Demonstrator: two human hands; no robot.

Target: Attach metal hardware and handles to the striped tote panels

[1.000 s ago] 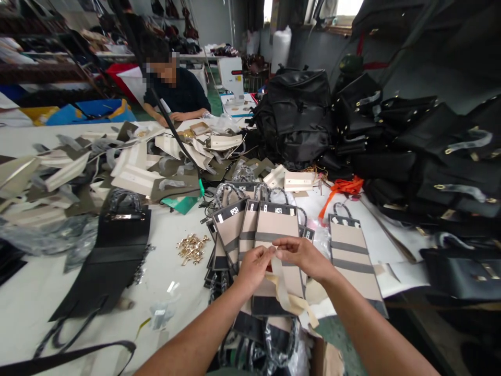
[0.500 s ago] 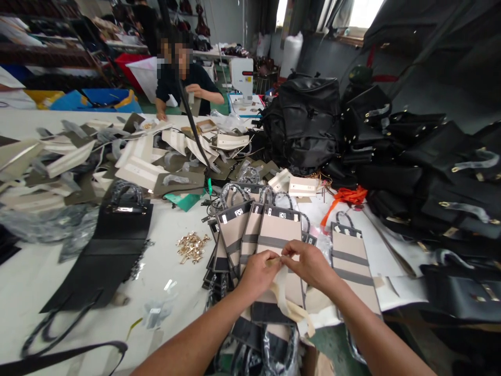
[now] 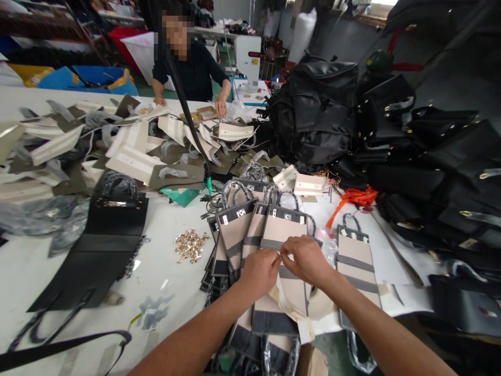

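My left hand (image 3: pixel 261 270) and my right hand (image 3: pixel 304 257) are both closed in a pinch, fingertips almost meeting. A cream strip of masking tape (image 3: pixel 287 304) hangs below them, its upper end hidden by the fingers. Under the hands lies a fanned pile of beige and black bag panels (image 3: pixel 285 234) with plastic-wrapped handles. What looks like the tape roll (image 3: pixel 321 303) sits partly behind my right forearm. A separate striped bag panel (image 3: pixel 355 261) lies to the right of that forearm.
Small gold fittings (image 3: pixel 190 245) are heaped left of the pile. A black bag panel (image 3: pixel 113 230) lies farther left. Beyond are heaped olive and cream pieces (image 3: pixel 133 164). Black bags (image 3: pixel 313 115) are stacked at right. A co-worker (image 3: pixel 191 78) sits across the table.
My fingertips have drawn closer over the panels, and the left fingers now cover the bit of tape that showed. The co-worker's raised hand has come down to the table. The view has tilted slightly.
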